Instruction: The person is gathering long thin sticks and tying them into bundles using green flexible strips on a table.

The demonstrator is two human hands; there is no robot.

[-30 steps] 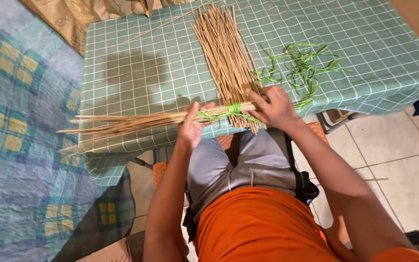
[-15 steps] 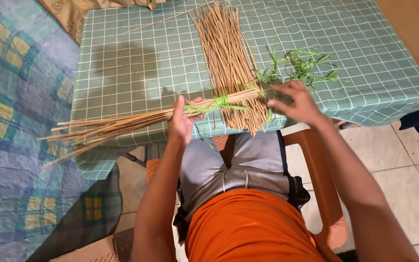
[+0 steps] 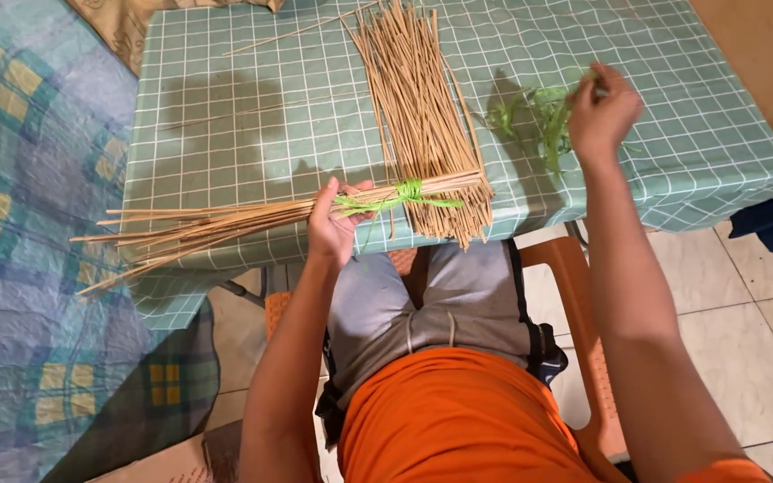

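The left hand [image 3: 333, 224] keeps a clenched grip on the tied bundle of sticks [image 3: 252, 219], lying across the near end of the loose stick pile [image 3: 418, 107] on the table [image 3: 225, 116]. Right of that pile, the right hand [image 3: 603, 112] pinches green strips [image 3: 539, 112].

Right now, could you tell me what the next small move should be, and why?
Probably draw one green strip free of the pile. The right hand is pinching at those strips, while the left hand grips the stick bundle, tied so far with a single green knot.
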